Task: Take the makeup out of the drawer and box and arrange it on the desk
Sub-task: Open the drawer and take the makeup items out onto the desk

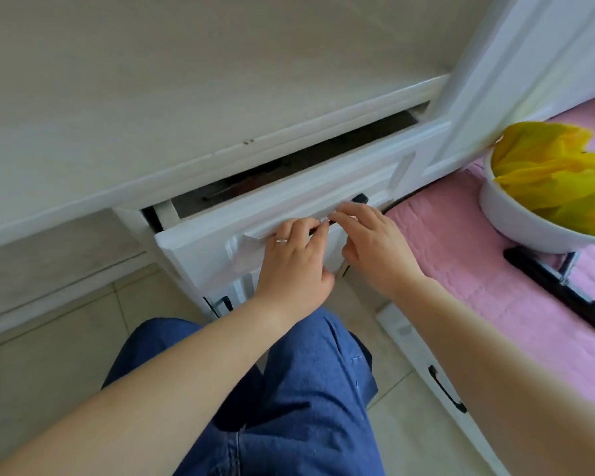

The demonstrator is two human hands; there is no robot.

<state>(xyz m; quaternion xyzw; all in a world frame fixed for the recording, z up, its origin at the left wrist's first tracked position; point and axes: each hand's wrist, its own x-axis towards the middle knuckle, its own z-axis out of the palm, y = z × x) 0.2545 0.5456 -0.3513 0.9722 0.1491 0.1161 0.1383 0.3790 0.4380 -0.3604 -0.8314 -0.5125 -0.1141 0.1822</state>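
Note:
A white drawer (289,201) under the desk top (152,97) stands partly pulled out, and its dark inside (289,163) shows only blurred shapes. Both hands hold the black bar handle (359,199) on the drawer front. My left hand (294,259), with a ring on one finger, curls its fingers around the handle's left part. My right hand (375,245) grips the same handle just to the right. No makeup or box can be made out.
A white bowl (529,225) with a yellow plastic bag (557,176) stands on a pink bed cover (478,269) at the right. Lower drawers with black handles (220,304) sit below. My blue-jeaned legs (289,389) are over a tiled floor.

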